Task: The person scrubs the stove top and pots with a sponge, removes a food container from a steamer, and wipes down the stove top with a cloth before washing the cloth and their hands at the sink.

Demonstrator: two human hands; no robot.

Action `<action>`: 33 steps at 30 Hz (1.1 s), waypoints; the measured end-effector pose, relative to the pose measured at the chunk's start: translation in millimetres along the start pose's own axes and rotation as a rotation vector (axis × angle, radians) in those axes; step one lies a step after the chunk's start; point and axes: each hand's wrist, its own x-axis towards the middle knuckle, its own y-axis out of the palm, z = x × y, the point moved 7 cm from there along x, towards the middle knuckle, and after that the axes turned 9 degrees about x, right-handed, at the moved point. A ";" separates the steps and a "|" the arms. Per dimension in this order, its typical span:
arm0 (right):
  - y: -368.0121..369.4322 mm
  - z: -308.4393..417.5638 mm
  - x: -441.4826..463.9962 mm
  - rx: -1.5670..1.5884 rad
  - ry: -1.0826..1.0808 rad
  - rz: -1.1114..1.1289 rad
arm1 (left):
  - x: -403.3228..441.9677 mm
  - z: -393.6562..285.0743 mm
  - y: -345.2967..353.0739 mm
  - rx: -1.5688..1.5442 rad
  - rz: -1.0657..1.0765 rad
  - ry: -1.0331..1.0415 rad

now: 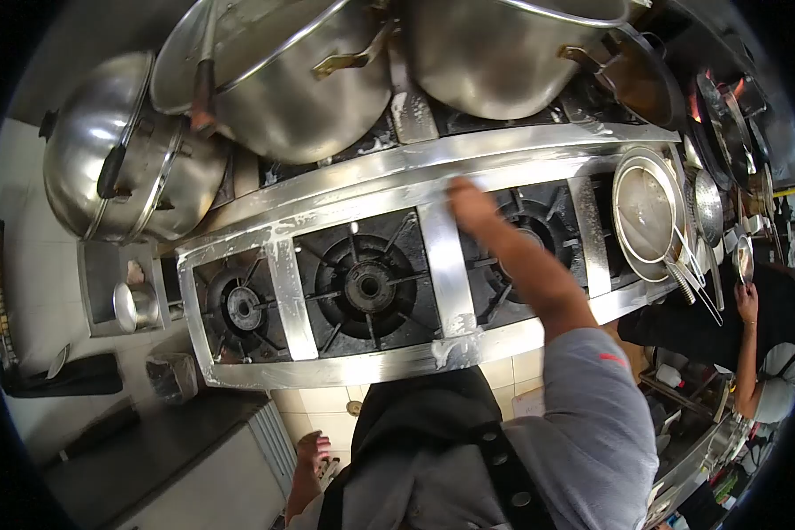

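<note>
My right hand point(471, 201) reaches forward across the steel gas stove point(449, 274). It presses on the metal strip between two burners, near the back ledge, its fingers closed and slightly blurred. Whatever they may hold is hidden under the hand. My left hand point(312, 449) hangs low beside my body, fingers loosely apart, with nothing seen in it. Whitish foam streaks point(455, 352) lie on the front rim and on parts of the back ledge. A black burner point(368, 286) sits left of my right arm; another is partly covered by that forearm.
Large steel pots point(314, 97) stand along the back. A lidded pot point(119, 168) sits at left, above a basin with a small pot point(135, 305). Strainers point(647, 212) rest at the stove's right end. Beyond them, flames show by pans, and another person's hand point(746, 300) holds a utensil.
</note>
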 end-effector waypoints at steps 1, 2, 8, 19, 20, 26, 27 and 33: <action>-28.3 -30.5 -4.6 -0.114 0.053 0.190 | 7.6 10.3 -10.8 0.011 -0.026 0.006; -61.2 -42.8 -11.7 -0.146 0.082 0.168 | 21.0 25.2 -24.1 0.022 -0.052 0.012; 28.3 60.9 9.0 0.013 -0.023 0.082 | 21.1 67.9 -26.6 0.281 -0.040 -0.217; -53.5 -75.7 -14.0 0.024 0.062 0.149 | 20.8 78.0 -45.6 0.227 -0.059 -0.224; -84.2 -115.3 -27.9 -0.115 0.092 0.116 | 26.7 79.3 -46.6 0.282 -0.021 -0.139; -95.7 -134.3 -34.9 -0.011 0.092 0.036 | 19.1 45.1 -7.4 0.666 0.306 0.474; -98.7 -149.0 -43.3 -0.002 0.127 0.028 | 31.0 46.3 -12.2 0.584 0.268 0.333; -73.1 -134.2 -30.5 -0.004 0.067 -0.040 | 11.0 -6.9 -1.8 0.303 -0.144 -0.113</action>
